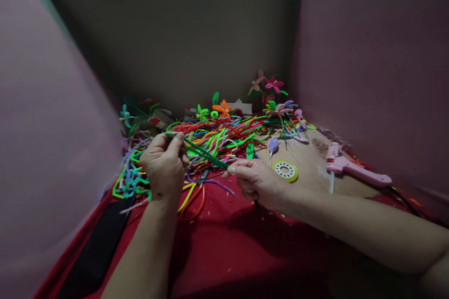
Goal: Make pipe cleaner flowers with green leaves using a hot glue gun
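Dark green pipe cleaners (205,153) stretch slantwise between my two hands, above the red cloth. My left hand (164,161) is closed, pinching their upper left end between thumb and fingers. Lower and to the right, my right hand (257,182) is closed round the other end, and a dark tip pokes out below its fingers. Just beneath them lie scissors (194,198) with red and yellow handles. A big heap of coloured pipe cleaners (224,138) spreads behind both hands.
A pink glue gun (354,168) lies on a brown board (308,168) at the right, near a yellow tape roll (286,170) and a purple flower bud (273,145). Pipe-cleaner flowers (223,110) stand at the back. A black flat object (100,243) lies on the left.
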Motion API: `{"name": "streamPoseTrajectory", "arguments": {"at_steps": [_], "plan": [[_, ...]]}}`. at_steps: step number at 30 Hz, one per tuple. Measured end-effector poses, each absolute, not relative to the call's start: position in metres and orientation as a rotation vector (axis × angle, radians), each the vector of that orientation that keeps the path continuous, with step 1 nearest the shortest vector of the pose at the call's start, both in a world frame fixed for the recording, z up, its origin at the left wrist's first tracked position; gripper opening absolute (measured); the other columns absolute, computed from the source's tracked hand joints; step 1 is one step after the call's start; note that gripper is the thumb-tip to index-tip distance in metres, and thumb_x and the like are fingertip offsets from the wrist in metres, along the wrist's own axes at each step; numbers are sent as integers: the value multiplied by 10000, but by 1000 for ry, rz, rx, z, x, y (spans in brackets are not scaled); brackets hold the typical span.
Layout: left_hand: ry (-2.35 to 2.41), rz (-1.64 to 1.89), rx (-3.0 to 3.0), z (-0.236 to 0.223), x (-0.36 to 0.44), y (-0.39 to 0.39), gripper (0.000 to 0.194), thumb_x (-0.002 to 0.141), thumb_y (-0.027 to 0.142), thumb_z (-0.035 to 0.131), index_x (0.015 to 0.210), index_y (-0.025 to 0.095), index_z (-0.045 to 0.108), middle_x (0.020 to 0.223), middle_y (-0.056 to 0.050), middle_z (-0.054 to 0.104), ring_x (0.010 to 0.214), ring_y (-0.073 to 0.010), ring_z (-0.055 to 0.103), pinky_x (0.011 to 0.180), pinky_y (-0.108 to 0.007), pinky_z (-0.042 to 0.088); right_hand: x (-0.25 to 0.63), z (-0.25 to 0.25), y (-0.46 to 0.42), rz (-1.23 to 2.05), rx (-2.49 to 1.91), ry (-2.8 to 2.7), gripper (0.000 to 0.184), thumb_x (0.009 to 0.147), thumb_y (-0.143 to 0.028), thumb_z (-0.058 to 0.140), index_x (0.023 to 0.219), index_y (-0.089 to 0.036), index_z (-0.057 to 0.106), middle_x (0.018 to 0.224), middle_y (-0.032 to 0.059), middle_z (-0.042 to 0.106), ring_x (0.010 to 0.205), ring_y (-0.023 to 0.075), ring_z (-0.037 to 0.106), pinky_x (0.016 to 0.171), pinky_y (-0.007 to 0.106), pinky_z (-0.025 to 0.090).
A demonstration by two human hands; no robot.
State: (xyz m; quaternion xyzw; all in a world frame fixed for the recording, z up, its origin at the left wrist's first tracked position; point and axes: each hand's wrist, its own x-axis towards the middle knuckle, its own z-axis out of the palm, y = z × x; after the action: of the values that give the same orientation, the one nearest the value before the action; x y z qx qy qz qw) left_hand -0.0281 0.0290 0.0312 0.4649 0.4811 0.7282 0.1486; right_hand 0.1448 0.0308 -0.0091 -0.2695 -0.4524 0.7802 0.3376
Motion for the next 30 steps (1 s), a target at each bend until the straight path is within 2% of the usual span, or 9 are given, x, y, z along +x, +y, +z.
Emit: {"name": "streamPoseTrajectory", "arguments": {"at_steps": [5,11,14,17,19,22,27,30], "plan": [[1100,2118,1010,38,-33,30,130,694,147,682,653,183,563,386,100,441,313,-52,418,318,-157,300,147,-9,32,2026,-641,-1204,165,753,-317,624,726,-154,620,385,-122,227,350,42,113,341,194,77],[924,2110,760,38,-54,43,161,830,148,482,674,173,514,533,72,539,368,-18,418,368,-136,347,151,-9,38,1984,-585,-1134,181,750,-332,640,737,-153,618,395,-122,237,352,39,107,343,197,65],[992,1850,762,29,-47,44,56,721,66,598,751,113,598,552,26,570,350,-24,391,325,-148,290,152,-10,43,1941,-560,-1118,193,774,-341,625,775,-148,627,407,-120,236,357,40,110,343,192,73],[981,1314,925,18,-23,36,194,667,149,720,840,108,642,653,-17,619,425,-38,466,380,-144,335,152,-11,45,1945,-562,-1116,182,786,-334,619,750,-156,601,412,-118,242,355,40,117,337,187,83],[968,1188,1079,13,-7,31,180,670,197,738,801,107,653,618,1,592,430,-30,444,391,-140,330,152,-12,45,1976,-564,-1119,184,793,-331,615,726,-168,562,414,-118,249,354,40,123,335,179,91],[1017,1208,1150,7,4,27,153,699,234,722,762,112,654,570,25,544,444,-24,420,405,-131,319,153,-13,45,2070,-535,-1127,208,813,-339,590,711,-179,504,419,-117,272,355,35,129,336,161,104],[1063,1379,1066,7,5,30,180,674,233,735,648,132,588,502,46,506,455,-55,487,450,-157,402,152,-15,45,2097,-525,-1160,124,801,-264,570,759,-159,520,512,-45,526,373,47,357,354,152,313],[1051,1472,1015,7,5,31,172,672,225,730,658,139,582,490,46,516,418,-63,484,411,-162,401,150,-19,45,2123,-568,-1217,125,819,-250,520,820,-133,562,572,9,615,383,73,445,363,188,407]]}}
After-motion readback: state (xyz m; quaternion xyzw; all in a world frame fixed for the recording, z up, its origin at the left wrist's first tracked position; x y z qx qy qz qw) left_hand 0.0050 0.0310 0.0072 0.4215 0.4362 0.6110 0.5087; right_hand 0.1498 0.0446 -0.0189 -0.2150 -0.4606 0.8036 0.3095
